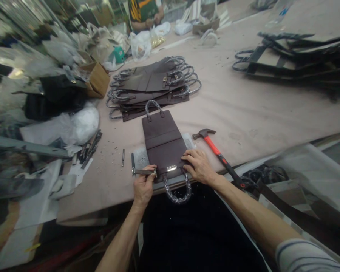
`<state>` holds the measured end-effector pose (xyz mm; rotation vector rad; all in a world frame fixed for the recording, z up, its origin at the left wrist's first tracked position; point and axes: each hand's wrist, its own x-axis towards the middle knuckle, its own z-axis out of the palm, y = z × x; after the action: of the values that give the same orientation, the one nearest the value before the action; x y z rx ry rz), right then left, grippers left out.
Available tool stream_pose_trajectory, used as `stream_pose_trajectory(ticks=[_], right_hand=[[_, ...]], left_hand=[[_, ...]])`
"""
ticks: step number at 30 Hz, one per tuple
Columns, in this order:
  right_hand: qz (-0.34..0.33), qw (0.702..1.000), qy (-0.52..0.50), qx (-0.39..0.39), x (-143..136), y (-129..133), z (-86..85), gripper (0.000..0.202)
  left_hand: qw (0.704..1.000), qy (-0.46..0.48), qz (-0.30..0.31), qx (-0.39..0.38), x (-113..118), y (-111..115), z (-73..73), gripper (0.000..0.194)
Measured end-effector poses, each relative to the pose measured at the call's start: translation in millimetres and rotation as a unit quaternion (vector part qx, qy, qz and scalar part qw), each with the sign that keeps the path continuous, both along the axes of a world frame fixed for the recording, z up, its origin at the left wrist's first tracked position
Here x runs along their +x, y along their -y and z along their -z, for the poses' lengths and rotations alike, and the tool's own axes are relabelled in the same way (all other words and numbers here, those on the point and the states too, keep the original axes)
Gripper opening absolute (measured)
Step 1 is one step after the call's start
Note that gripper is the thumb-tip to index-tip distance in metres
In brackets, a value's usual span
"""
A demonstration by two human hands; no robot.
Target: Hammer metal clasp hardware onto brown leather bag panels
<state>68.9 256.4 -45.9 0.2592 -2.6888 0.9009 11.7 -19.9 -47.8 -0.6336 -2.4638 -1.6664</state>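
A dark brown flat bag piece (164, 132) lies in front of me at the table edge. A plastic-wrapped handle shows at each end, the near one hanging over the edge. A shiny metal clasp (171, 168) sits near its close end. My left hand (144, 185) pinches a short metal bar-like tool (143, 172) at the bag's left corner; its exact kind is unclear. My right hand (198, 165) grips the bag's right edge, thumb and fingers close together. Under the bag, part of a pale slab (141, 158) shows.
A claw hammer (212, 144) with a red and black handle lies to the right. A thin metal rod (123, 157) and a dark strip (133, 161) lie left. Similar bags (147, 81) are stacked behind, black pieces (297, 56) far right. A person (146, 15) stands across the table.
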Motion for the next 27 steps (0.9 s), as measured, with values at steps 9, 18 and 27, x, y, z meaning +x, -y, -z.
stream_pose_trajectory(ticks=[9, 18, 27], right_hand=[[0.006, 1.000, 0.007, -0.027, -1.0, -0.8, 4.8, 0.033], [-0.032, 0.984, -0.079, -0.157, 22.9, -15.8, 19.3, 0.027], [-0.048, 0.993, -0.083, -0.061, 33.3, -16.5, 15.9, 0.025]], left_hand=[[0.938, 0.194, -0.145, 0.247, -7.8, -4.1, 9.5, 0.039], [0.990, 0.051, -0.007, 0.132, -1.1, -50.9, -27.5, 0.017], [0.994, 0.033, 0.045, 0.090, 3.6, -96.3, -11.2, 0.013]])
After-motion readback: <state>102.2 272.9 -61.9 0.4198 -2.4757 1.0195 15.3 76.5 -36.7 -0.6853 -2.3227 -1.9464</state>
